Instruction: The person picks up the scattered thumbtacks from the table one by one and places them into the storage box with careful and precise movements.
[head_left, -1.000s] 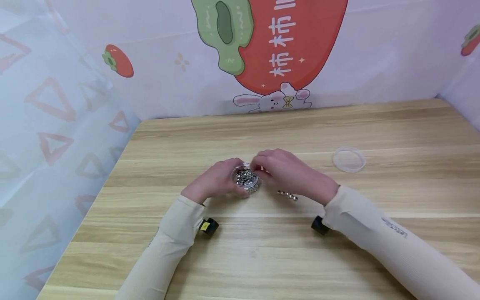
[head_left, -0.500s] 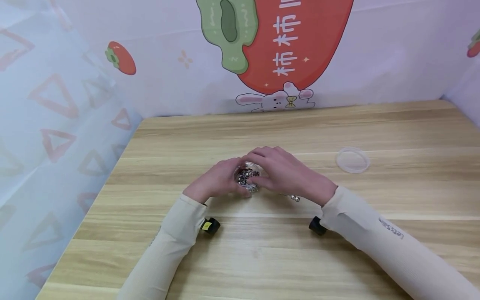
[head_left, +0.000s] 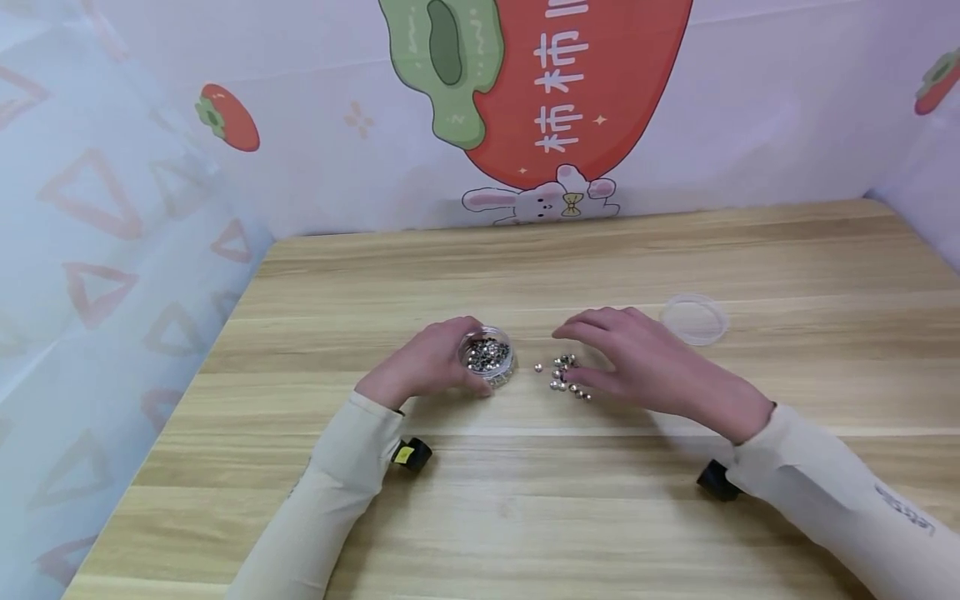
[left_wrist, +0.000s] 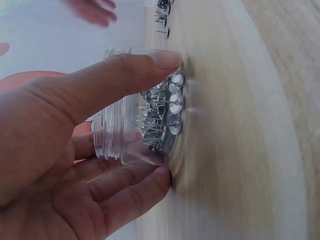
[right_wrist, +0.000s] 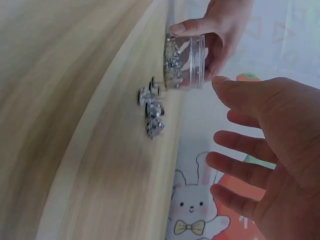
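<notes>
On the table stands a small clear round jar (left_wrist: pixel 120 135) without its lid, partly filled with silvery thumbtacks (left_wrist: pixel 155 117). My left hand (head_left: pixel 431 362) holds the jar by its sides, the thumb on one side and the fingers on the other. To the right of the jar lies a small loose pile of thumbtacks (head_left: pixel 561 375), with one single tack (head_left: pixel 537 367) apart from it. My right hand (head_left: pixel 637 358) hovers beside and above that pile, fingers spread and nothing in them, as the right wrist view (right_wrist: pixel 280 150) also shows.
A clear round lid (head_left: pixel 694 320) lies flat on the wooden table (head_left: pixel 480 517), behind and to the right of my right hand. Printed cloth (head_left: pixel 337 167) hangs at the back and sides of the table.
My right hand has left the jar's mouth and moved right, its fingers spreading. More thumbtacks now lie on the table than before. The left hand has kept its hold on the jar.
</notes>
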